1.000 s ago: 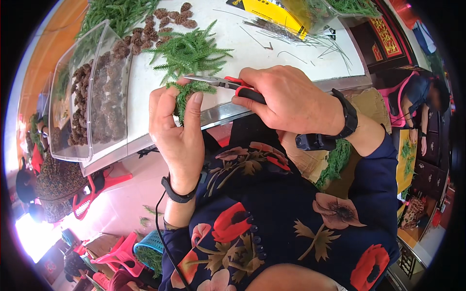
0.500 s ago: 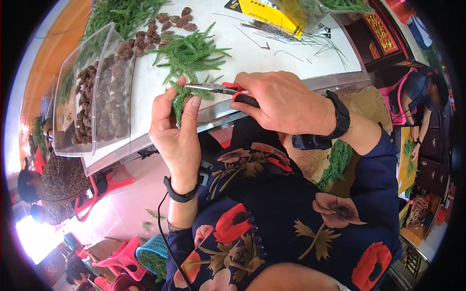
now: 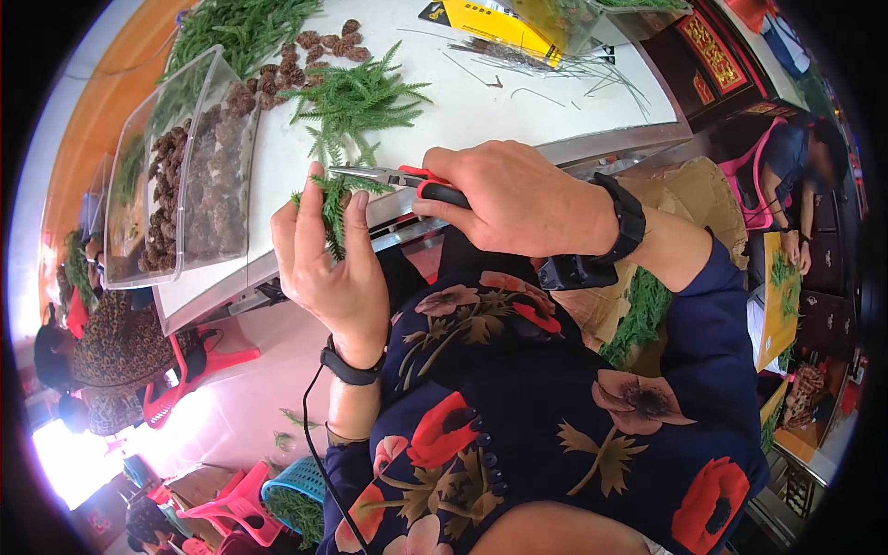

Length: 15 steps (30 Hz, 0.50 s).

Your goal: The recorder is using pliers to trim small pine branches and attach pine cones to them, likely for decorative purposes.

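Observation:
Between its thumb and fingers, my left hand [image 3: 331,268] pinches a small green sprig [image 3: 335,217], with something brown, perhaps a pine cone, partly hidden at its middle. My right hand [image 3: 523,199] is wrapped round the red and black handles of long-nosed pliers [image 3: 393,176]. The plier jaws point left and reach the upper part of the sprig, by my left fingertips. Whether the jaws grip a wire there is too small to tell. Just beyond lies a pile of green sprigs [image 3: 356,97] on the white table [image 3: 462,116].
A clear plastic bin [image 3: 215,166] of pine cones stands at the table's left. Loose pine cones [image 3: 324,46] and more greenery [image 3: 240,28] lie behind. Thin wires [image 3: 615,83] sit by a yellow card [image 3: 509,28] at the far right. Other people work at both sides.
Both hands have shifted slightly left and toward me with the sprig and pliers. The plier tips stay at the sprig's upper part.

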Tool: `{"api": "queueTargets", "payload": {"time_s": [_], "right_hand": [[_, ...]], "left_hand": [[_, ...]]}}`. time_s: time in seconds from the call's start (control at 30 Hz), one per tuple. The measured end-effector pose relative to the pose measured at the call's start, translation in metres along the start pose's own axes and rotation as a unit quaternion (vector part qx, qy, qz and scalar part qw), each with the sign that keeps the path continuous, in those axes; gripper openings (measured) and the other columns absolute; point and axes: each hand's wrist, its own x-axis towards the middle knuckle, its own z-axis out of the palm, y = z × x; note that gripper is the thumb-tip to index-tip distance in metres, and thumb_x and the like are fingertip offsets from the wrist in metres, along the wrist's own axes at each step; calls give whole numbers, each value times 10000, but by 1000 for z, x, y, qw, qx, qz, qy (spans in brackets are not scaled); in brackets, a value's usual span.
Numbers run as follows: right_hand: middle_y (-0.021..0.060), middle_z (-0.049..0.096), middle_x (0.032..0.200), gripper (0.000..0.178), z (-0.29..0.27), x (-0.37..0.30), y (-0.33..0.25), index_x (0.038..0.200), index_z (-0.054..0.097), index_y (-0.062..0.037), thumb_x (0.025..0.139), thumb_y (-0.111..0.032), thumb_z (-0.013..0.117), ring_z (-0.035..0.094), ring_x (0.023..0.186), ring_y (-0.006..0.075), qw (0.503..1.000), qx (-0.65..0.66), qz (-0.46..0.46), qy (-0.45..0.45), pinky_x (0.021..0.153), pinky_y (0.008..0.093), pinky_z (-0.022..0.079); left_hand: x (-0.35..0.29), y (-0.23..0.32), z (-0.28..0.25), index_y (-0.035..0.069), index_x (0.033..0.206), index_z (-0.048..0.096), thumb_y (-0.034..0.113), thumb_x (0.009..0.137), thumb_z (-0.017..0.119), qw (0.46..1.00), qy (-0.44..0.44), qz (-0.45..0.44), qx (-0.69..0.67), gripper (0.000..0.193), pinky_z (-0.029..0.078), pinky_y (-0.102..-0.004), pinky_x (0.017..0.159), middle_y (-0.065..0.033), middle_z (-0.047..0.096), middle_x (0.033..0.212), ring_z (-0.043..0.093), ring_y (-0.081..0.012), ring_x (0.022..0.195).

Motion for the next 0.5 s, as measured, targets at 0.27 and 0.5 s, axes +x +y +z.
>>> {"api": "queueTargets", "payload": {"time_s": [0.27,0.5], "right_hand": [[188,591,753,302,1,-7,6,981,535,-12,900,-299,580,575,735,391,998,41,-17,33,651,439,443],[167,589,778,301,-2,0,18,1013,536,-11,890,-281,587,569,759,377,996,35,-75,25,688,421,445]], "left_hand": [[-2,-7,0,13,1151,631,39,793,710,977,-18,-139,-162,367,425,-219,646,-20,597,866,518,-82,690],[0,4,-8,-49,1159,589,55,852,663,837,-70,-339,-423,332,447,-221,654,-45,605,887,503,-83,682]]}}
